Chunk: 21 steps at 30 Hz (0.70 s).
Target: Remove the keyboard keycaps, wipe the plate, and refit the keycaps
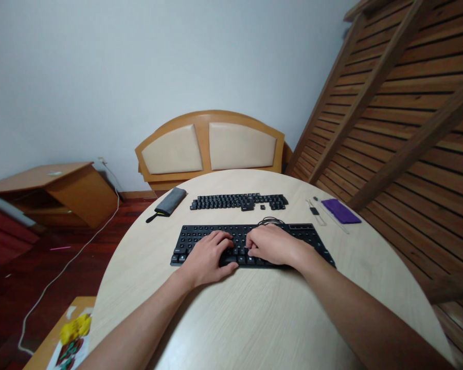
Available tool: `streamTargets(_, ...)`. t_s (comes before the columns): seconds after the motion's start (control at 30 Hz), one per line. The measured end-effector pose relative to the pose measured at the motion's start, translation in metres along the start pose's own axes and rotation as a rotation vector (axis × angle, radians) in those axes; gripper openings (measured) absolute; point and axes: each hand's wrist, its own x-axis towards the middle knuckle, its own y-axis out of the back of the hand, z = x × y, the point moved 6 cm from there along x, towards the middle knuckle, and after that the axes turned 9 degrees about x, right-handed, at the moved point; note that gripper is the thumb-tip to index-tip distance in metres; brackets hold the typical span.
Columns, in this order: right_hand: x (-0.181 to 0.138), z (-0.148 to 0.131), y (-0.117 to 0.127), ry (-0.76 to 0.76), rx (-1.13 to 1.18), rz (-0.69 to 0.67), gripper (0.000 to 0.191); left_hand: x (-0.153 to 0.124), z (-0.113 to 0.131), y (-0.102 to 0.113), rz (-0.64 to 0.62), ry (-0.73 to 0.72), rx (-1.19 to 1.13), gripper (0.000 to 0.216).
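Observation:
A black keyboard (297,235) lies in the middle of a round pale wooden table (254,313). My left hand (210,257) rests on its left-centre keys, fingers curled down onto them and slightly apart. My right hand (273,244) lies on the centre keys, fingers bent and close together, pressing on the keys. Neither hand holds anything I can make out. Behind the keyboard, a row of loose black keycaps (237,201) is laid out in keyboard order.
A grey pouch (170,201) lies at the back left of the table. A purple cloth (340,210) and small tools (316,210) lie at the back right. A wooden headboard (210,146) leans on the wall, slatted bed frames (401,118) stand right, and a white cable (61,272) crosses the floor.

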Motion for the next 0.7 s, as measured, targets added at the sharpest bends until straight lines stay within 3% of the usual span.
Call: streamTargets(0.7,-0.0020,-0.0078,0.0027,-0.064,-0.060,-0.001,0.018,-0.0004,-0.0013,-0.0023,0.012,-0.003,-0.005,0.031)
